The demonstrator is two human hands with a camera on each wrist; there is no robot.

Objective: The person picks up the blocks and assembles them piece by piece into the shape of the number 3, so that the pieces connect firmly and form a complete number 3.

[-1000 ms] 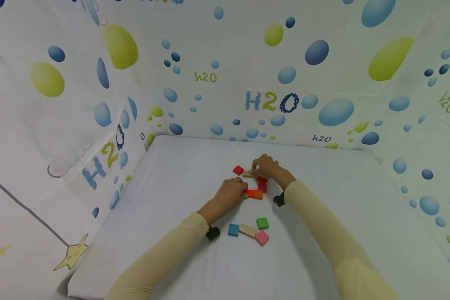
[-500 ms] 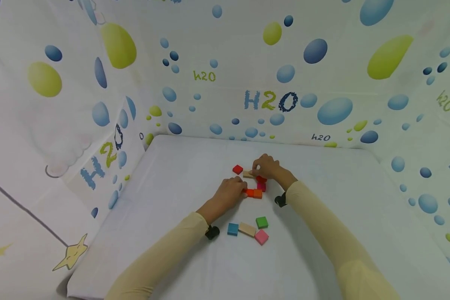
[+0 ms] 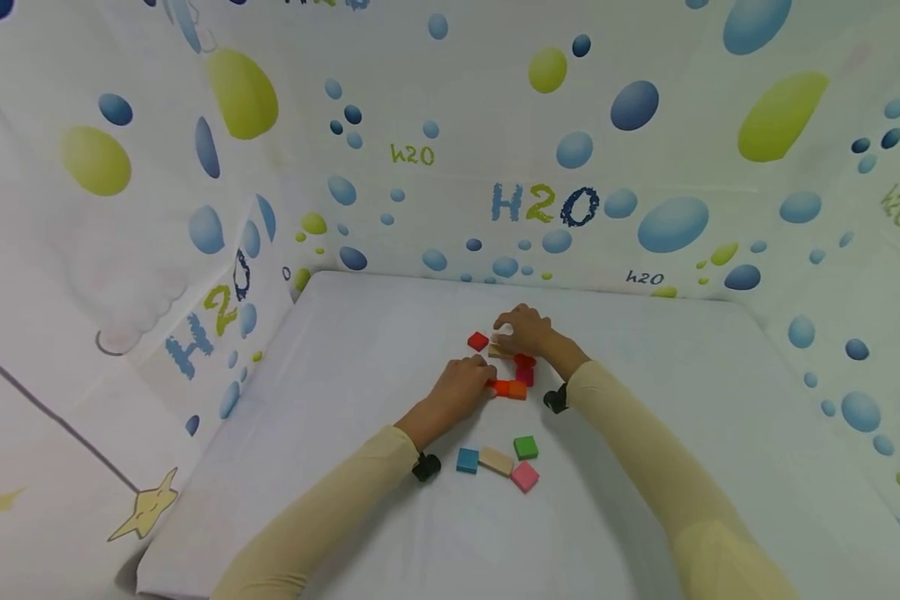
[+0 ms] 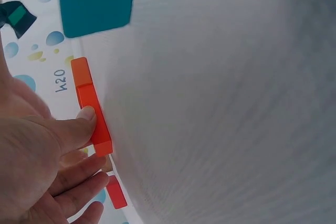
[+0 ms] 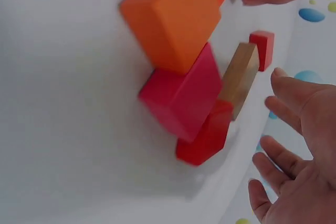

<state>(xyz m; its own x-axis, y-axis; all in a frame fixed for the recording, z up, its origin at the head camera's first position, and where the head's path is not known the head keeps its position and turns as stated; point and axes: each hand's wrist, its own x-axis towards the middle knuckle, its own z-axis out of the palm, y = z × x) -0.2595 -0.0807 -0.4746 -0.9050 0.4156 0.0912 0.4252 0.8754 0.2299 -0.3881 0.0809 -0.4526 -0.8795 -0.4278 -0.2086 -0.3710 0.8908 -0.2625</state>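
Pinching the red-orange oblong block [image 4: 101, 127] in the left hand [image 3: 461, 387], end to end with the orange square block [image 4: 81, 72]; holding nothing in the right hand [image 5: 304, 145], spread loosely beside the pale wooden oblong block [image 5: 241, 77]. Best steady with 1, nudge gently with the other.

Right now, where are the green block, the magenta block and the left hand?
Green block [image 3: 526, 447]: head view, on its top face.
Magenta block [image 5: 188, 97]: right wrist view, middle of its visible sides.
Left hand [image 3: 459, 389]: head view, on its back.

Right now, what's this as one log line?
left hand: holds red-orange block; right hand: near farther wooden block; green block: untouched
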